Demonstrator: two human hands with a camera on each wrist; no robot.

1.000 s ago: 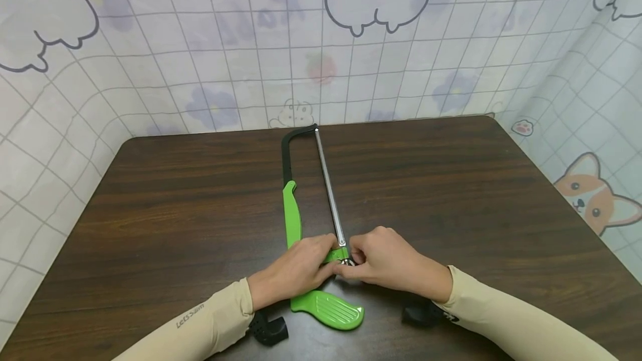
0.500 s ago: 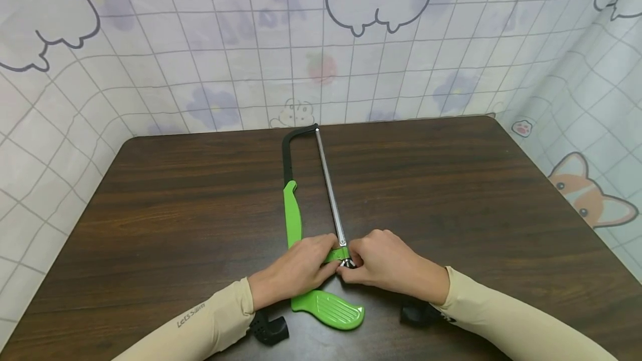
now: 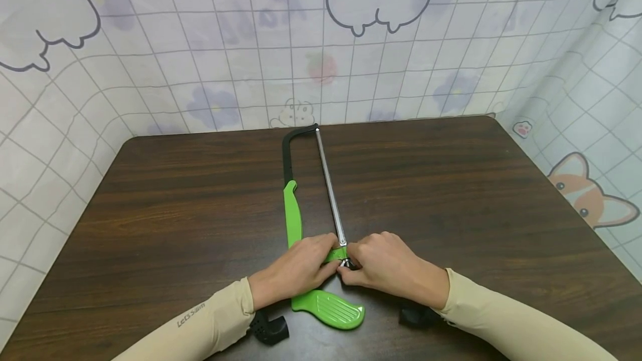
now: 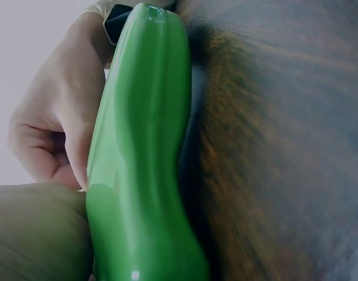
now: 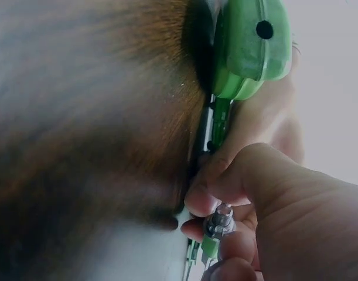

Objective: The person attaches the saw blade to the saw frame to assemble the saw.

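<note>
A hacksaw (image 3: 292, 213) with a green and black frame lies flat on the table, its handle (image 3: 331, 310) toward the person. Its straight metal blade (image 3: 331, 188) runs along the right side. My left hand (image 3: 296, 269) grips the green arm at the blade's near end, thumb and fingers on either side. Close beside it, my right hand (image 3: 393, 266) pinches a shiny metal wing nut (image 3: 347, 263) with curled fingers. The right wrist view shows the wing nut (image 5: 218, 221) between thumb and fingers. In the left wrist view the green handle (image 4: 146, 146) hides part of the hands.
The dark wooden table (image 3: 190, 199) reaches back to a white gridded curtain (image 3: 261, 60) with cartoon prints, which also hangs at both sides. A black wrist camera (image 3: 268, 327) sits under the left wrist, another (image 3: 417, 316) under the right.
My right hand has shifted and rolled slightly at the wing nut. The left hand and the hacksaw stay where they were.
</note>
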